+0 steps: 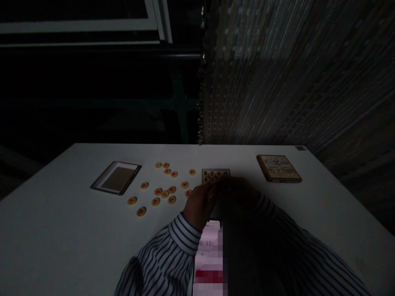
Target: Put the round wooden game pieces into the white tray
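Note:
A small tray (230, 169) filled with rows of round Chinese chess pieces (212, 176) lies on the white table. My left hand (199, 205) is at the tray's near edge, thumb and fingers closed together; whatever is between them is too dark to name. Deep in shadow, my right hand (243, 191) reaches in from the other side and meets the left one. Its fingers are hard to make out. Loose chess pieces with red characters (165, 194) are scattered face up to the left of my hands.
An opened box part (101, 185) with a pale inside lies at the left. At the right rests a printed box lid (279, 168). A lit phone (208, 255) is under my forearms. A bead curtain (262, 82) hangs behind the table (77, 230).

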{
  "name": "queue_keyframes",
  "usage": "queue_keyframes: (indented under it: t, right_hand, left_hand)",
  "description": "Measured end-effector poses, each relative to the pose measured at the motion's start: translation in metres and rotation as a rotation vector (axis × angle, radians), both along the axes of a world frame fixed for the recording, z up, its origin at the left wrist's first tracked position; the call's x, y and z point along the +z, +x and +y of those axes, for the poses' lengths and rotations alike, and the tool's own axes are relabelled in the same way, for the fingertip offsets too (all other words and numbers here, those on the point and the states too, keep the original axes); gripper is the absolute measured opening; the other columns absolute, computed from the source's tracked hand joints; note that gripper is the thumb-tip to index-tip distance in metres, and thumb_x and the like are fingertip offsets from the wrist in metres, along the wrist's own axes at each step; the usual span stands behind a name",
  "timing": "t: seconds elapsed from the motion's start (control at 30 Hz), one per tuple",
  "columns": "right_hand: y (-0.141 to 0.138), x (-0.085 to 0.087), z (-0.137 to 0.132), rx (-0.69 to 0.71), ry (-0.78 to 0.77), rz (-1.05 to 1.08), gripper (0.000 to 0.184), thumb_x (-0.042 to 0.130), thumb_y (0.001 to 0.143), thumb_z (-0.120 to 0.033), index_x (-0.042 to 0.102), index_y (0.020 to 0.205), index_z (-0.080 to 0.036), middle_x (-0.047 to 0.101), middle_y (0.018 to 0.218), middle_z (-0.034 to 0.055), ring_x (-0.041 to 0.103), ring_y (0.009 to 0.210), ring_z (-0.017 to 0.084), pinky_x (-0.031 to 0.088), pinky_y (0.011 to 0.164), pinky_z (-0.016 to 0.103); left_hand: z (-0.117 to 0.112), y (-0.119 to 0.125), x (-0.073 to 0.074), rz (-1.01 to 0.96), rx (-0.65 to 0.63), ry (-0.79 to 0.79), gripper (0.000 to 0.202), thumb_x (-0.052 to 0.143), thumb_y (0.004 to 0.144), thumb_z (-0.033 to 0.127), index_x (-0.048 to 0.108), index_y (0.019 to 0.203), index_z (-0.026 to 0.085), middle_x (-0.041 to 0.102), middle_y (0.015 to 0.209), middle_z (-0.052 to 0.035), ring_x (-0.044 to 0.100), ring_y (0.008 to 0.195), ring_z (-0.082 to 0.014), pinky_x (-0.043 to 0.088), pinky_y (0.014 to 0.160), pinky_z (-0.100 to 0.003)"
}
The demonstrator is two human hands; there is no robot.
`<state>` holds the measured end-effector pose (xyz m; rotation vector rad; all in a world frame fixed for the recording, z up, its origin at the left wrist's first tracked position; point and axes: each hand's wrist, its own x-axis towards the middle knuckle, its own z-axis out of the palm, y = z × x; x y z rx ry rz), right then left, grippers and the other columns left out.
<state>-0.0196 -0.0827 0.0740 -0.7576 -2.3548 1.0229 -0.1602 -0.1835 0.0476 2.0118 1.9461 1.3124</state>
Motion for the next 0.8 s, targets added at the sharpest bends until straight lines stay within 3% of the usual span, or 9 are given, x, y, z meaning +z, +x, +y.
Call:
queue_keyframes:
  t: [0.2,0.43,0.67,0.8]
  right_hand:
    - [-0.005,0.007,-0.005,-0.07,-0.014,0.056,0.019,0.056,0.073,-0.034,0.066,0.08,-0.019,0.068,0.075,0.0027,0.063,0.068,0.015,0.051,0.06,0.026]
    - [-0.007,0.004,-0.007,-0.097,-0.006,0.101,0.02,0.055,0.074,-0.034,0.065,0.08,-0.018,0.067,0.076,0.004,0.062,0.071,0.016,0.05,0.063,0.028]
    - [-0.002,-0.001,-0.005,-0.114,-0.054,0.113,0.029,0.058,0.072,-0.036,0.063,0.094,-0.018,0.068,0.086,0.0066,0.063,0.076,0.018,0.052,0.067,0.031]
    - [0.001,-0.001,-0.006,-0.063,-0.022,0.056,0.03,0.056,0.074,-0.033,0.062,0.1,-0.019,0.068,0.089,0.0062,0.063,0.075,0.017,0.052,0.065,0.03]
  left_hand:
    - [0.0,-0.001,0.001,-0.313,0.099,-0.084,0.03,0.058,0.072,0.026,0.055,0.101,0.018,0.066,0.092,-0.0061,0.062,0.085,-0.0176,0.051,0.074,-0.03]
    - [0.002,0.002,0.008,-0.767,0.043,-0.173,0.022,0.061,0.067,0.024,0.061,0.086,0.014,0.068,0.08,-0.0064,0.064,0.074,-0.0153,0.052,0.067,-0.025]
    - [0.004,0.002,0.009,-1.004,0.004,-0.196,0.025,0.064,0.064,0.025,0.063,0.085,0.012,0.069,0.081,-0.0082,0.064,0.076,-0.0166,0.052,0.071,-0.027]
    - [0.004,0.002,0.01,-1.021,-0.02,-0.203,0.027,0.064,0.064,0.027,0.065,0.087,0.012,0.069,0.085,-0.0088,0.064,0.079,-0.0177,0.051,0.075,-0.029]
